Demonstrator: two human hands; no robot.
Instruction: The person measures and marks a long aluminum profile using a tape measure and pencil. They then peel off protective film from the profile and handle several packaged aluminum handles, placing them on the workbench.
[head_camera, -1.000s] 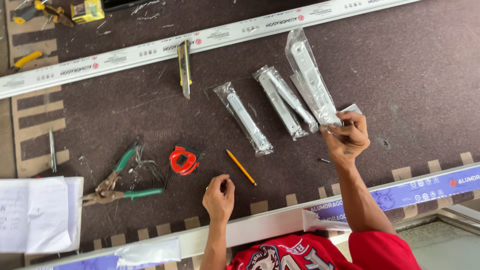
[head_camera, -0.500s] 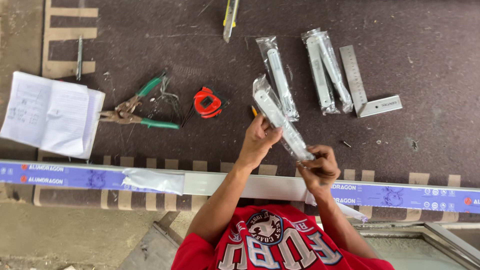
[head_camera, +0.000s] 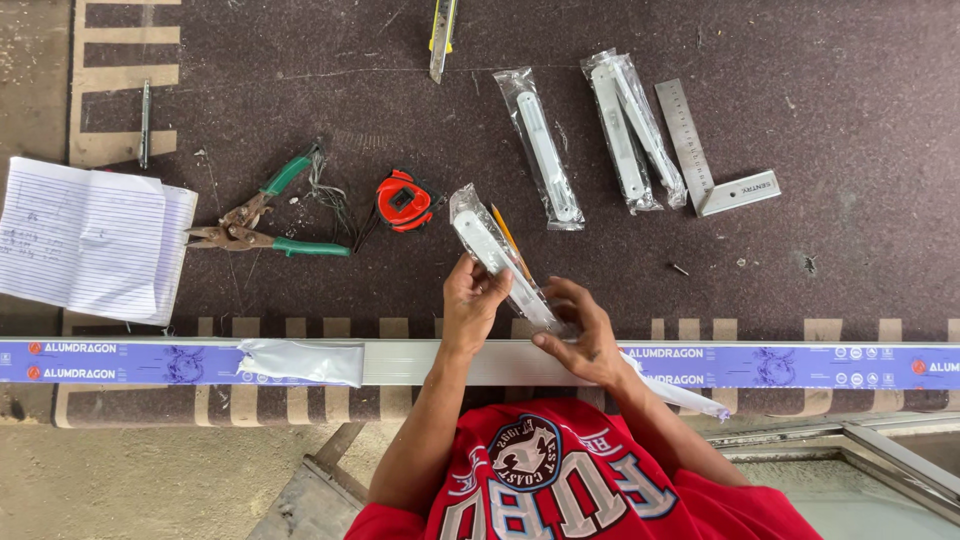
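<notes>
Between my two hands sits a bagged white handle (head_camera: 497, 258), held over the near edge of the tabletop (head_camera: 850, 260). My left hand (head_camera: 472, 297) has its grip pinched shut on the bag's middle; my right hand (head_camera: 582, 335) is closed on its near end, above the long profile (head_camera: 430, 362). I judge the slick plastic could slip or tear if I pull unevenly, dropping the handle onto the profile. Farther out I count three more bagged handles: one alone (head_camera: 543, 150), two together (head_camera: 632, 128). Also one square (head_camera: 715, 160), one pencil (head_camera: 507, 235), one tape measure (head_camera: 404, 200), one snips (head_camera: 268, 215), one knife (head_camera: 441, 30), one notebook (head_camera: 90, 240).
</notes>
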